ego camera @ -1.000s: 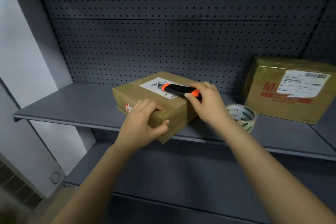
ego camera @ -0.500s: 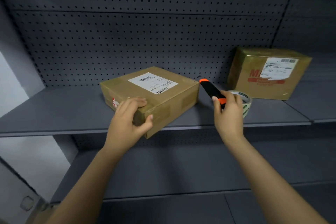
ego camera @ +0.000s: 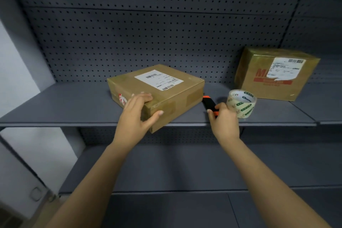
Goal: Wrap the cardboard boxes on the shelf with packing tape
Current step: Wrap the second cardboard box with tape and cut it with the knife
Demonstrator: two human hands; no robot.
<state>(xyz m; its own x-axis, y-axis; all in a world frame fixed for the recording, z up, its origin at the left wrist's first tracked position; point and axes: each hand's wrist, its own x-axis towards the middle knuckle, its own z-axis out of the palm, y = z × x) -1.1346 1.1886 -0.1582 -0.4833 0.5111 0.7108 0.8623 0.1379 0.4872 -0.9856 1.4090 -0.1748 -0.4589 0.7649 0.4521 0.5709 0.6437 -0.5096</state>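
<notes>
step, likely: trading cutter for tape. left hand (ego camera: 137, 114) clasps near corner of flat matte cardboard box (ego camera: 157, 90), frame centre, fingers on top, thumb on side. right hand (ego camera: 224, 122) curled round black-orange cutter (ego camera: 209, 102), just beside clear glossy tape roll (ego camera: 241, 103). next move calls for freeing right hand, taking roll, finding tape end. second box (ego camera: 273, 74), right of frame, shiny.

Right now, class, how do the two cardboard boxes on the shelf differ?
The flat box lies low, label on top, held by the left hand; the taller box stands untouched, label on its front over red print. Both are brown cardboard with barcoded labels.
</notes>
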